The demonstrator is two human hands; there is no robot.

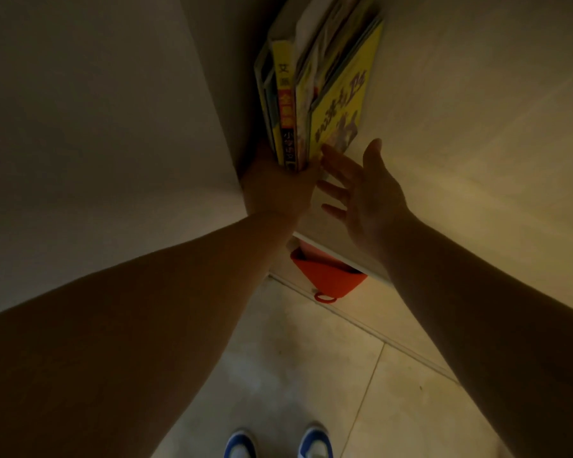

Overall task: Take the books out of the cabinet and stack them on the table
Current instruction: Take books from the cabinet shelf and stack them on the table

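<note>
Several books [315, 94], mostly yellow with printed spines and covers, stand upright together inside the cabinet [460, 127], leaning against its left side wall [212, 94]. My left hand [275, 190] is under the near ends of the books and grips the bundle from below and the left. My right hand [361, 190] is spread open just right of the bundle, fingertips touching the cover of the outermost yellow book [344, 94]. The far ends of the books run out of the top of the frame.
An orange-red container with a small loop handle [325, 276] sticks out from under the shelf edge [338, 256]. Below lies a pale tiled floor [311, 358]. My two blue-and-white shoes [278, 444] show at the bottom. The scene is dim.
</note>
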